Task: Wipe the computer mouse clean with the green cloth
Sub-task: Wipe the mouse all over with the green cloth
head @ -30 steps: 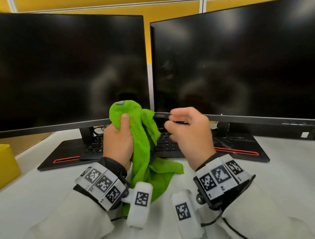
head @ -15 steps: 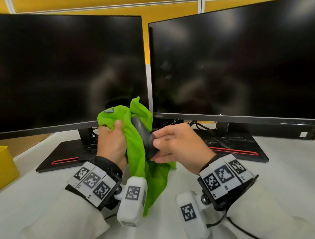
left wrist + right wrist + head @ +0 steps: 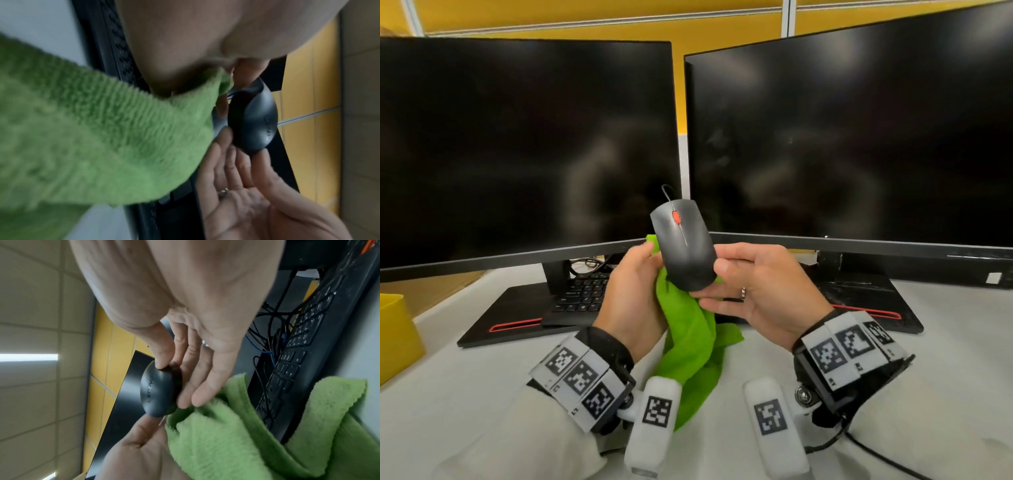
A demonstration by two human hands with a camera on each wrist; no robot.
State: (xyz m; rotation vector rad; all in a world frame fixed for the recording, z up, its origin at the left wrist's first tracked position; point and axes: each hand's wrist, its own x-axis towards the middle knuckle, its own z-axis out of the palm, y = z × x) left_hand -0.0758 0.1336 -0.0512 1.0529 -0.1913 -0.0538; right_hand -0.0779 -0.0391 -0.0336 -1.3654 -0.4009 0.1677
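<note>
White desk [image 3: 945, 359], yellow wall [image 3: 688, 31] behind

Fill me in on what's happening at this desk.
A person holds a black computer mouse up in front of two dark monitors. The right hand pinches its rear end; the left hand grips the green cloth, bunched beside and below the mouse. The mouse's top is bare and faces the head camera.
</note>
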